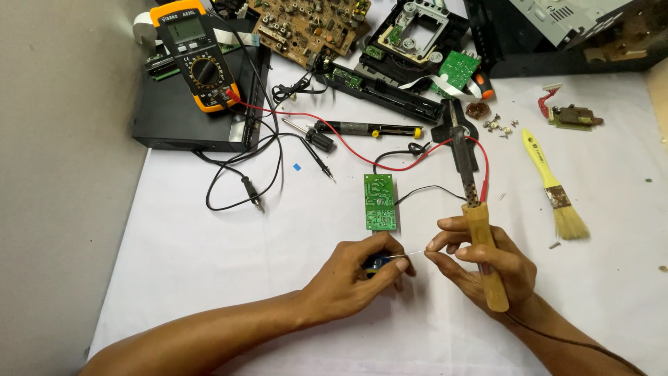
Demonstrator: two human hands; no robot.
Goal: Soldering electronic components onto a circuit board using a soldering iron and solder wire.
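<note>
Left hand (362, 273) pinches small blue part (376, 263); right hand (487, 268) grips soldering iron (473, 202), fingertips pinching thin wire (416, 253) between hands. Green circuit board (380, 202) just ahead; multimeter (195, 54), red lead (362, 150), brush (557, 188) around.

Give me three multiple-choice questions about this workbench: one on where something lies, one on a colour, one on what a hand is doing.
1. Where does the paintbrush lie?
A. right of the soldering iron
B. on the multimeter
C. under the left hand

2. What colour is the small circuit board above the hands?
A. green
B. blue
C. white

3. What does the right hand grip?
A. the multimeter
B. the paintbrush
C. the soldering iron

Answers: 1 A, it rests on the white sheet to the iron's right. 2 A, its face is green. 3 C, fingers wrap its wooden handle.
</note>
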